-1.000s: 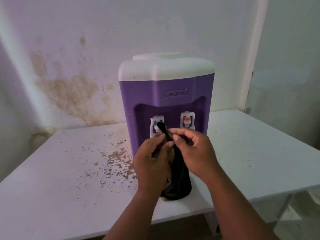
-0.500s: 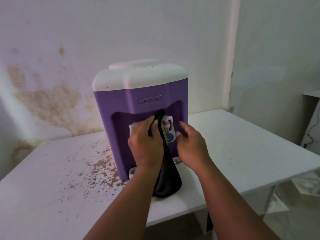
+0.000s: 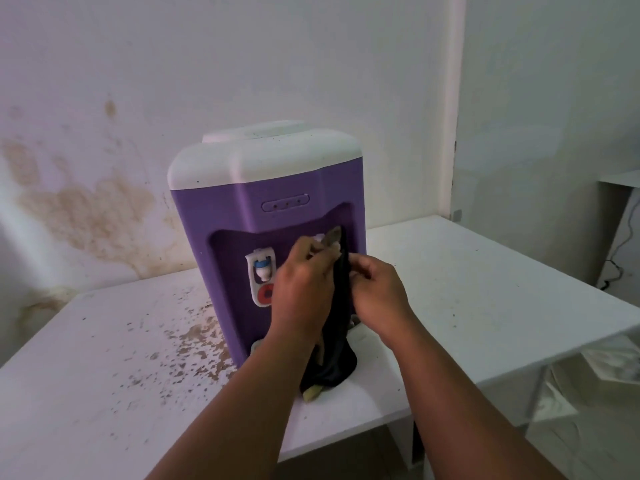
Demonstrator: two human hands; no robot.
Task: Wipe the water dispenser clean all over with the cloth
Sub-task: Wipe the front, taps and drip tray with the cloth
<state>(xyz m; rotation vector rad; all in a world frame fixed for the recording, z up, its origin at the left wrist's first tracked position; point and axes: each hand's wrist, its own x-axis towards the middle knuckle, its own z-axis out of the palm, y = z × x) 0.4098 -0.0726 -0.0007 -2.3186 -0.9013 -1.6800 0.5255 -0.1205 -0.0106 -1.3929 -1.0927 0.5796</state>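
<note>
The purple water dispenser [image 3: 242,216] stood on the white desk [image 3: 485,289] by the stained wall [image 3: 86,209]. My left hand [image 3: 304,289] had its grip closed around the dark cloth [image 3: 341,306], pushing its top into the tap recess; my right hand [image 3: 377,292] pinched the cloth beside it. The cloth's tail hung onto the desk.
</note>
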